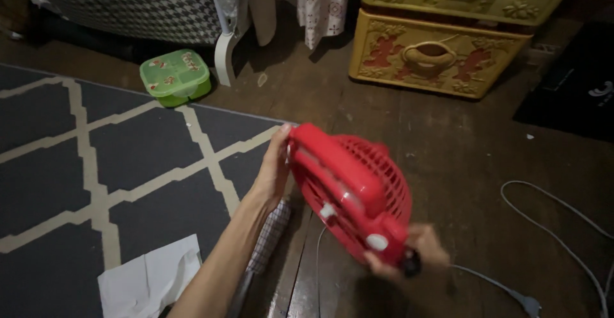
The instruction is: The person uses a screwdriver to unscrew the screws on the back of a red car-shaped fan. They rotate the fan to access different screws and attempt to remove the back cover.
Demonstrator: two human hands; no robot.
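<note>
Fan: I am holding a small red box fan off the floor, near the middle of my view, tilted so its grille is facing toward 2 o'clock and its solid back is turning toward me.
Left hand: my left hand is gripping the fan's upper left edge, at 9 o'clock from the fan, fingers curled around the rim and thumb lying along the side.
Right hand: my right hand is gripping the fan's lower corner, at 5 o'clock from the fan, fingers closed on the casing next to a black knob; it is blurred, so I cannot tell the finger placement more finely.
Controls: a white round button and a small white switch are showing on the red back.
Cord: a grey cable is looping over the wooden floor at 4 o'clock, with a plug lying at the bottom edge.
Rug: a dark grey rug with a pale lattice pattern is filling the 9 o'clock side, and white paper is lying on it at 7 o'clock.
Container: a green lidded food box is sitting at 11 o'clock, at the rug's far edge.
Drawers: yellow embossed plastic drawers are standing at 1 o'clock, well apart from the fan.
Cloth: a checked cloth is lying under my left forearm.
</note>
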